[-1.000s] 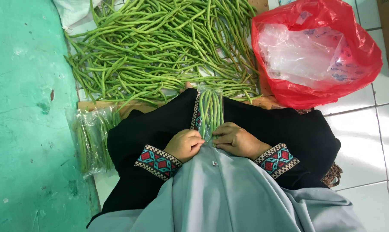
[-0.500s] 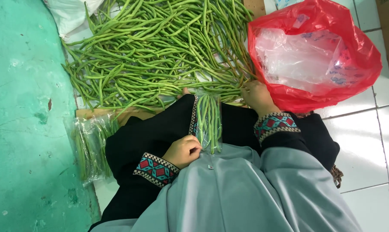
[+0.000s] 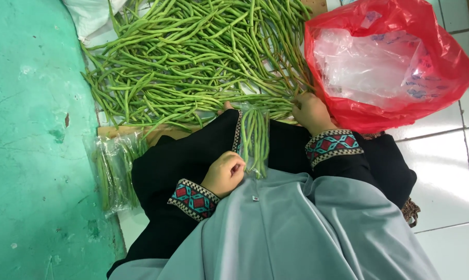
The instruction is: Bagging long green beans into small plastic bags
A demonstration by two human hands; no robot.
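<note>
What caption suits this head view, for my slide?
Left hand holds a clear bag of long beans; right hand reaches the loose bean pile.

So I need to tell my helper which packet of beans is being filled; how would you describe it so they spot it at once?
Start from the big heap of loose long beans on the floor. Just below it, on the black lap, lies a small clear bag of beans, gripped by the left hand. Unlike the filled packet by the green floor, it lies on the lap, in a hand.
</note>
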